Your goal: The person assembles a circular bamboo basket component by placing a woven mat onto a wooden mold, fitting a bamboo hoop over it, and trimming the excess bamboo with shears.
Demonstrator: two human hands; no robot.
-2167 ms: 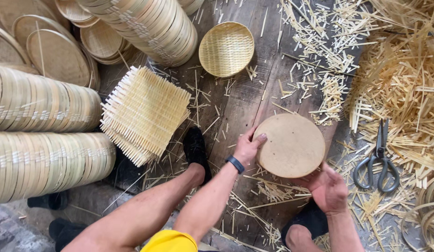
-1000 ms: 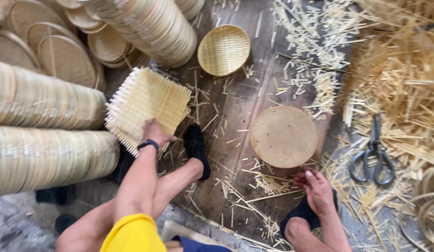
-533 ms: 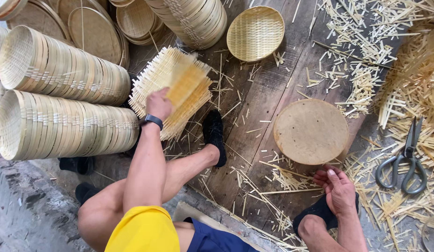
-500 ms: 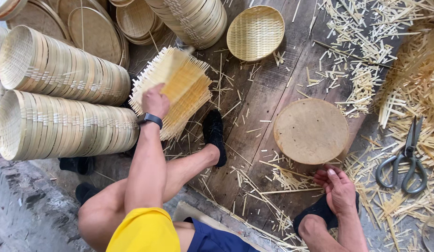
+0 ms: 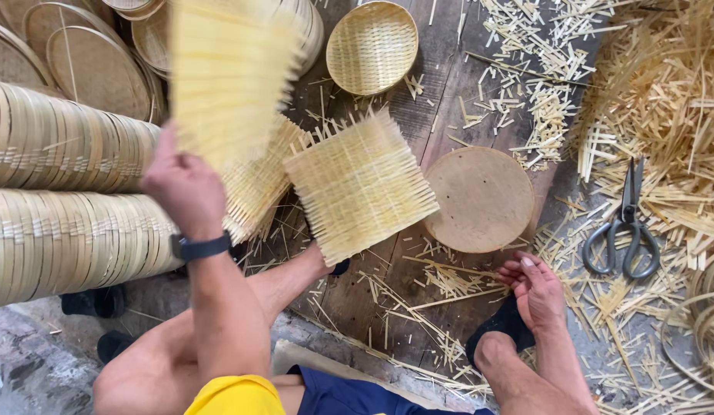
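While the left hand [image 5: 184, 184] grips a blurred woven mat [image 5: 226, 73] aloft, the right hand [image 5: 535, 286] rests slack-fingered on the plank floor [image 5: 372, 296], bamboo offcuts [image 5: 526, 84] strewn everywhere, scissors [image 5: 624, 230] nearby.

Left hand [image 5: 186, 188]: raised, gripping a blurred woven mat [image 5: 226, 73], seemingly by its lower edge.
Second mat [image 5: 361, 184]: square, pale, beside the round wooden disc [image 5: 480, 198].
Right hand [image 5: 535, 288]: resting near the foot, fingers loose.
Scissors [image 5: 624, 227]: among bamboo scraps.
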